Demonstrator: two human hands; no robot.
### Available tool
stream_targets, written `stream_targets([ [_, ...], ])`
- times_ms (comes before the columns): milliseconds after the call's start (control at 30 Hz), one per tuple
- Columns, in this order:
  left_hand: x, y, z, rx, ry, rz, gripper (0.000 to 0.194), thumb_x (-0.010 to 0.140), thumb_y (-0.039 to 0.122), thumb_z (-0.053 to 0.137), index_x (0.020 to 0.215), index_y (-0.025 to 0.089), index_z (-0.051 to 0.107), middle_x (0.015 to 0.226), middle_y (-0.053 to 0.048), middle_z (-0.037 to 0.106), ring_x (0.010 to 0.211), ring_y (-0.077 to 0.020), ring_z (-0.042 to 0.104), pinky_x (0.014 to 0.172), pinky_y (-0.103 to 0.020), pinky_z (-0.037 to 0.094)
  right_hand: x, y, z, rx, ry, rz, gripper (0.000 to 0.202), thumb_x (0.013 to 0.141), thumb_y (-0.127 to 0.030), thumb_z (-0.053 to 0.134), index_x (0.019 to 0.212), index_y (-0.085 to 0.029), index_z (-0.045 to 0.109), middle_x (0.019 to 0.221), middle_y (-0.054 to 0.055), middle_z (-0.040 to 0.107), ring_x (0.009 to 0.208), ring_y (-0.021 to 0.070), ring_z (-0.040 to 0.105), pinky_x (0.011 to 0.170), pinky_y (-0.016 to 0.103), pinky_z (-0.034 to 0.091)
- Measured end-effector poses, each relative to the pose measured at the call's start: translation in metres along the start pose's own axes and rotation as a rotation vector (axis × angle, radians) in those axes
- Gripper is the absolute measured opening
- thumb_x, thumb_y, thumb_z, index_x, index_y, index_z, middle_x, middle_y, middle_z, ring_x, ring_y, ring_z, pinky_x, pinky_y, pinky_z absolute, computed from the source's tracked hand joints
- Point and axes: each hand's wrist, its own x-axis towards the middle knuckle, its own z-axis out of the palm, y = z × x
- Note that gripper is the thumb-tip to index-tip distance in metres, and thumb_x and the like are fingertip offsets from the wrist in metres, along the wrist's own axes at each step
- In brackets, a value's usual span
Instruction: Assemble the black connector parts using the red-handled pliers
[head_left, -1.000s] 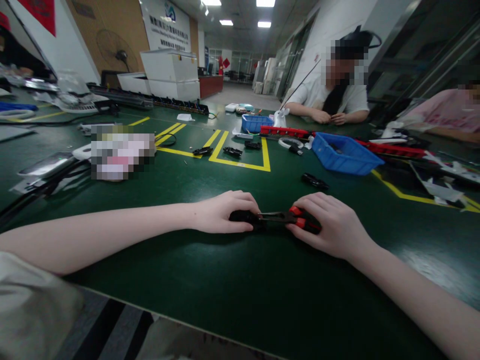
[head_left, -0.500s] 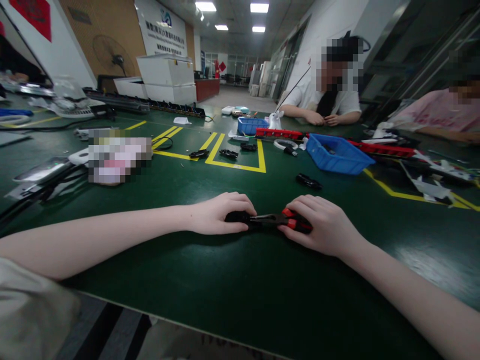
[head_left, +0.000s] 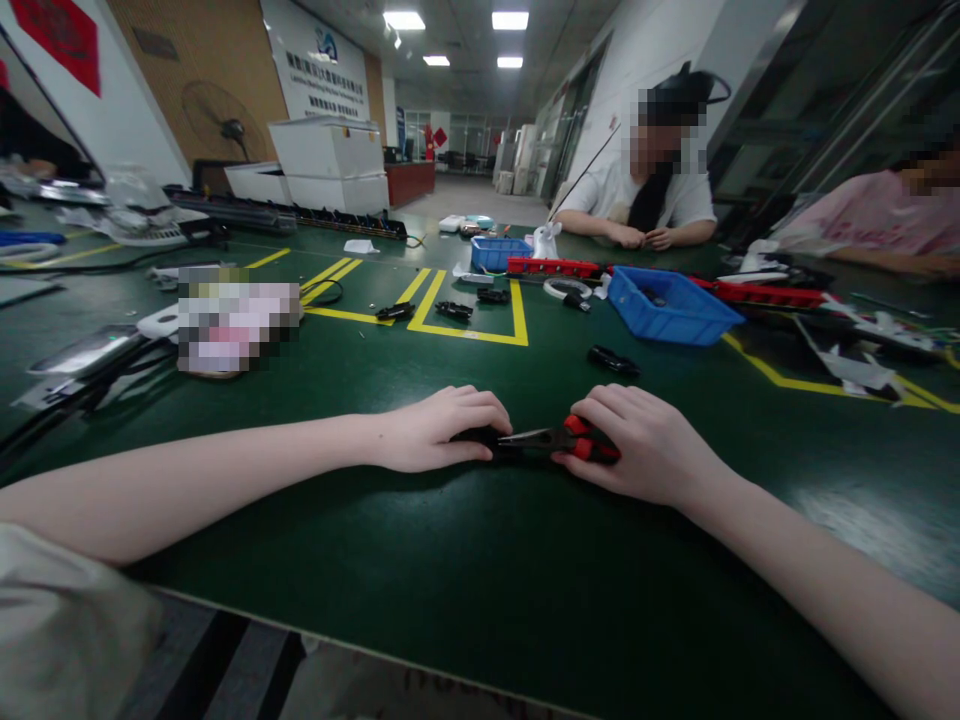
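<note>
My left hand is closed around a small black part, whose exact kind I cannot make out because the fingers cover most of it. Long-nose pliers with red and black handles are gripped in my right hand. Their jaws point left and meet the black part at my left fingertips; whether they pinch it is too dark to tell. Beyond my right hand, a similar black piece lies on the green table.
Several black pieces lie around a yellow tape outline. A blue bin stands behind my right hand, near a red strip. Left are a blurred-out pinkish object and cables. A person sits across the table.
The view has shifted slightly. Both hands keep their hold at nearly the same spot, and the pliers' jaws look a little more apart.
</note>
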Motion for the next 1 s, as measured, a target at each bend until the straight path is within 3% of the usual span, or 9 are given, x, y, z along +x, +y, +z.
stream_targets([
  [167, 0.0000, 0.0010, -0.0003, 0.000, -0.006, -0.018, 0.020, 0.101, 0.025, 0.053, 0.119, 0.019, 0.058, 0.124, -0.009, 0.063, 0.114, -0.0234, 0.057, 0.099, -0.037, 0.040, -0.0022, -0.0005, 0.0042, 0.068, -0.038, 0.063, 0.030, 0.089, -0.047, 0.062, 0.089, -0.018, 0.060, 0.083, 0.008, 0.064, 0.073, 0.0200, 0.060, 0.065, 0.032, 0.048],
  [333, -0.0010, 0.0030, 0.0003, 0.011, 0.008, -0.031, 0.021, 0.101, 0.024, 0.051, 0.121, 0.020, 0.057, 0.129, -0.008, 0.062, 0.123, -0.0241, 0.053, 0.109, -0.041, 0.036, -0.0024, -0.0004, 0.0050, 0.130, -0.060, 0.113, 0.027, 0.087, -0.045, 0.065, 0.090, -0.018, 0.061, 0.085, 0.006, 0.066, 0.072, 0.0188, 0.060, 0.063, 0.032, 0.047],
  [533, -0.0037, 0.0031, 0.0037, 0.066, 0.088, -0.070, 0.025, 0.100, 0.021, 0.051, 0.124, 0.022, 0.058, 0.145, -0.009, 0.053, 0.136, -0.0281, 0.043, 0.114, -0.048, 0.032, -0.0028, 0.0014, 0.0054, 0.105, -0.015, 0.120, 0.029, 0.086, -0.046, 0.066, 0.094, -0.018, 0.063, 0.091, 0.008, 0.069, 0.085, 0.0234, 0.063, 0.075, 0.038, 0.048],
  [767, -0.0010, 0.0025, 0.0030, -0.009, 0.057, -0.032, 0.021, 0.101, 0.021, 0.050, 0.120, 0.018, 0.058, 0.126, -0.010, 0.062, 0.122, -0.0239, 0.053, 0.110, -0.041, 0.038, -0.0052, 0.0011, 0.0065, 0.165, 0.003, 0.137, 0.027, 0.088, -0.044, 0.065, 0.094, -0.019, 0.063, 0.090, 0.008, 0.068, 0.079, 0.0208, 0.062, 0.069, 0.035, 0.050],
  [1000, -0.0001, 0.0052, 0.0008, -0.031, 0.035, -0.055, 0.020, 0.102, 0.024, 0.048, 0.119, 0.018, 0.057, 0.122, -0.009, 0.063, 0.115, -0.0234, 0.056, 0.104, -0.040, 0.041, -0.0088, 0.0013, 0.0071, 0.188, 0.024, 0.148, 0.026, 0.088, -0.044, 0.065, 0.094, -0.019, 0.061, 0.089, 0.007, 0.066, 0.074, 0.0181, 0.061, 0.063, 0.031, 0.050],
])
